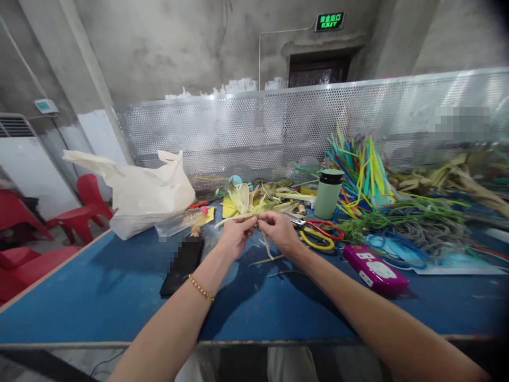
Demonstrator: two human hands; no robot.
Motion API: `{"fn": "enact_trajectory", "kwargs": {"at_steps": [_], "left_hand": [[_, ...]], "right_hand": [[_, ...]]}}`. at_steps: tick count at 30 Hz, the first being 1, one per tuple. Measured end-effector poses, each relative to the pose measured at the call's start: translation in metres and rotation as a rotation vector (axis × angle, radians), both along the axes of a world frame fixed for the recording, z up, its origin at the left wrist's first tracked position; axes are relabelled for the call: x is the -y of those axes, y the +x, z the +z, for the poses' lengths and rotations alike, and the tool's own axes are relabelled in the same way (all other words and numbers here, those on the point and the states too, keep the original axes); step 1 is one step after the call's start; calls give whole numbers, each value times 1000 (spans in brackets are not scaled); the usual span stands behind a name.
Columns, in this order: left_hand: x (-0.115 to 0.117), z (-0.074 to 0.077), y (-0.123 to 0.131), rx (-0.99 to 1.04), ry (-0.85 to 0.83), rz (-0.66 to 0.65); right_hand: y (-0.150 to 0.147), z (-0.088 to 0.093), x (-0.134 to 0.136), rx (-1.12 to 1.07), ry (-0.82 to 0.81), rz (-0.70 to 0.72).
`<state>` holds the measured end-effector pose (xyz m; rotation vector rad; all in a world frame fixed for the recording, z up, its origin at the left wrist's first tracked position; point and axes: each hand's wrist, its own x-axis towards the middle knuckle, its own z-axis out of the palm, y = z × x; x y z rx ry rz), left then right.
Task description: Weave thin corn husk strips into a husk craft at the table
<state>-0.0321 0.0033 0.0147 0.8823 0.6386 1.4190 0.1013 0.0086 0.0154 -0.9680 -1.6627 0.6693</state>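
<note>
My left hand (235,236) and my right hand (283,233) meet above the middle of the blue table, fingertips nearly touching. Both are closed in a pinch on a thin, pale strip of dried husk (266,246), whose end dangles below the right fingers. Fingers cover the pinched part. Just beyond lie pale, leafy husks (240,199), resembling corn husks, near yellow paper (228,207). Beside my right hand are tools with red handles (331,228) and yellow handles (324,245); their metal end is partly hidden by the hand.
A white plastic bag (149,193) and a black phone-like slab (183,268) are on the left. Rightward stand a green flask (328,197), colourful strips (368,172), tangled green cords (409,215) and a purple box (376,269). A perforated metal screen (222,130) borders the table's back.
</note>
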Motion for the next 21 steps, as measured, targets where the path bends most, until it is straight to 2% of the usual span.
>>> {"fn": "enact_trajectory", "kwargs": {"at_steps": [4, 9, 15, 21], "left_hand": [[2, -1, 1, -60, 46, 27], [4, 1, 2, -46, 43, 47], [4, 2, 1, -22, -1, 24], [2, 1, 0, 20, -14, -8]], "right_hand": [[-2, -3, -1, 37, 53, -16], [-4, -3, 1, 23, 2, -17], [-7, 0, 6, -15, -41, 3], [-9, 1, 7, -16, -16, 9]]}}
